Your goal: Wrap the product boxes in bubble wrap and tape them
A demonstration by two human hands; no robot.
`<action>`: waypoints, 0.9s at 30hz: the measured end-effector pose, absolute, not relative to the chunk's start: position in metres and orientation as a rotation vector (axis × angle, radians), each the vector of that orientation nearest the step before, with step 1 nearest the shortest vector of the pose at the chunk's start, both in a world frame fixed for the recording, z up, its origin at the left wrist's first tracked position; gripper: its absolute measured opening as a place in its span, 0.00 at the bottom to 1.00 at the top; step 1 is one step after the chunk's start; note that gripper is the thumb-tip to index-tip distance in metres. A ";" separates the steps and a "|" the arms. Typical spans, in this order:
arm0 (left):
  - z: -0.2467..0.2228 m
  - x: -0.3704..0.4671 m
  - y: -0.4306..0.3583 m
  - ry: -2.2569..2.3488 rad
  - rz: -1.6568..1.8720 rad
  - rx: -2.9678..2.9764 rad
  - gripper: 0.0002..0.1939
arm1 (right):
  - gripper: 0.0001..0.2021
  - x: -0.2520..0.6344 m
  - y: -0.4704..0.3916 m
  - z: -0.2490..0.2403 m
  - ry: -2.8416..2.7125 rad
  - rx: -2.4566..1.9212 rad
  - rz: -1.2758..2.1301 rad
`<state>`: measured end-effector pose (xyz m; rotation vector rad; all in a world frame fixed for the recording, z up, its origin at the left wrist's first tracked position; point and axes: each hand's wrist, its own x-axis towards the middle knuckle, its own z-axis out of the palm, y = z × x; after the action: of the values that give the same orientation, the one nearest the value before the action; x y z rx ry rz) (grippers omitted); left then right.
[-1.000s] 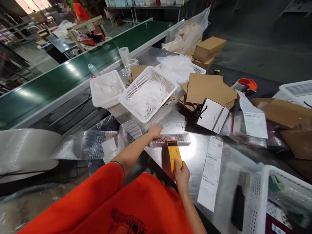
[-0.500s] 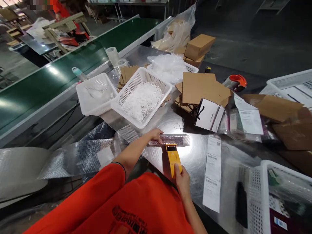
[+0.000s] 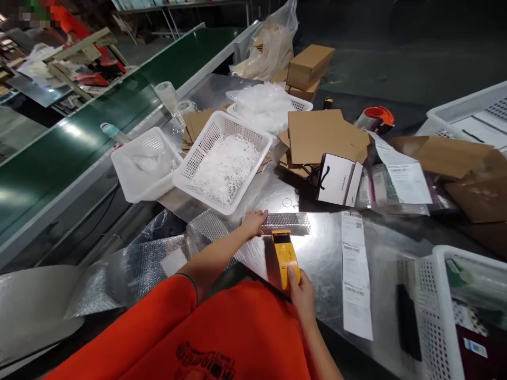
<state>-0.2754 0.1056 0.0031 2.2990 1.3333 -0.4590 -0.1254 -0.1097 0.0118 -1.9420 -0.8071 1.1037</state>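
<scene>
Two hands are working over one long, flat bubble-wrapped package (image 3: 291,224), which is lying near the table's front edge, between the paper-filled basket and the person's body. The left hand (image 3: 253,224) is resting on its left end; whether those fingers are gripping or only pressing, one cannot tell. The right hand (image 3: 303,293) is holding one yellow tool (image 3: 285,259), its fingers closing around the handle, and the tool's dark front end is pointing at the package's near side.

Five white baskets are showing: one (image 3: 198,196) is holding shredded white paper, one (image 3: 154,190) clear plastic, one behind (image 3: 303,104) a white plastic heap, and two are standing on the right, near (image 3: 444,295) and far (image 3: 467,99). One strip of three printed labels (image 3: 356,274) is lying to the right of the tool. One white paper bag (image 3: 336,180) is leaning by flattened cardboard (image 3: 317,137), and two boxes (image 3: 309,67) are sitting stacked behind.

The metal table (image 3: 320,264) is shining under the light. A green conveyor (image 3: 130,89) is running alongside, one person in orange is standing beyond it, and dark floor (image 3: 376,68) is stretching behind.
</scene>
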 end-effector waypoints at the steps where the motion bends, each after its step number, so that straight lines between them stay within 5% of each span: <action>1: 0.005 -0.275 0.109 1.326 -0.481 2.271 0.49 | 0.31 -0.123 -0.118 0.012 -0.788 -1.943 1.123; 11: 0.001 -0.260 0.071 1.470 -0.482 2.246 0.50 | 0.22 -0.100 -0.065 0.038 -1.091 -2.517 1.128; 17: -0.008 -0.257 0.054 1.519 -0.420 2.339 0.48 | 0.26 -0.097 0.012 0.072 -1.070 -2.829 1.308; 27: 0.008 -0.219 0.074 1.339 -0.375 2.186 0.47 | 0.29 -0.111 -0.012 0.077 -1.104 -2.820 1.219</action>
<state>-0.2193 0.0738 0.0084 2.1856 1.3394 -0.3754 -0.1106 -0.0121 0.0772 -2.8202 -1.1036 1.2191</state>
